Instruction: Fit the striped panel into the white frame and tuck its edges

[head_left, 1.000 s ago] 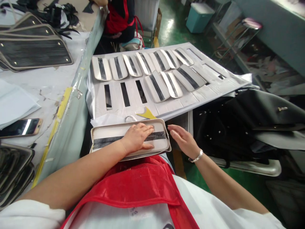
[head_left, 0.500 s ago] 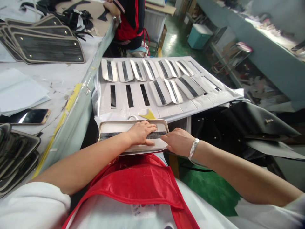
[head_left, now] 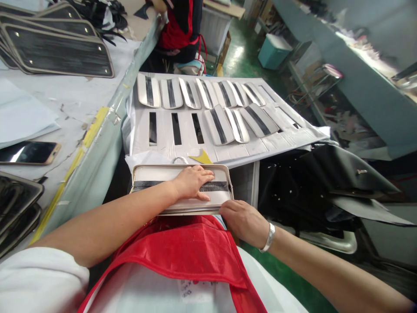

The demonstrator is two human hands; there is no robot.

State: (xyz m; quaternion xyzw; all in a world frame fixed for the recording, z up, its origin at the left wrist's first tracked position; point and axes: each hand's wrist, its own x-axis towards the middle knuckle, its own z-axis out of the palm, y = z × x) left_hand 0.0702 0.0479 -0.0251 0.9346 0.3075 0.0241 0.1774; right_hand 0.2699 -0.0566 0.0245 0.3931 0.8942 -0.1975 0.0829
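Observation:
A white rounded-rectangular piece [head_left: 153, 174] with a raised rim and a dark lengthwise strip lies in front of my red apron. It looks like part of a bag. Flat across its middle rests my left hand [head_left: 193, 182], fingers stretched out over the strip. My right hand [head_left: 244, 221], with a silver bracelet at the wrist, has its fingers closed at the near right corner; the fingertips are partly hidden. Just beyond the piece are a yellow pointed scrap [head_left: 202, 157] and a pale ring-shaped item [head_left: 180, 160].
Ahead, a white-covered board [head_left: 140, 150] carries several white panels [head_left: 220, 126] with dark strips. On the left table are stacked dark panels [head_left: 58, 52], a phone [head_left: 29, 152] and paper [head_left: 24, 115]. Black sheets [head_left: 345, 169] hang at right. A co-worker [head_left: 179, 28] sits beyond.
My right hand has slid down from the panel's right end to its near corner. My left hand stays pressed on the panel. The view has shifted slightly.

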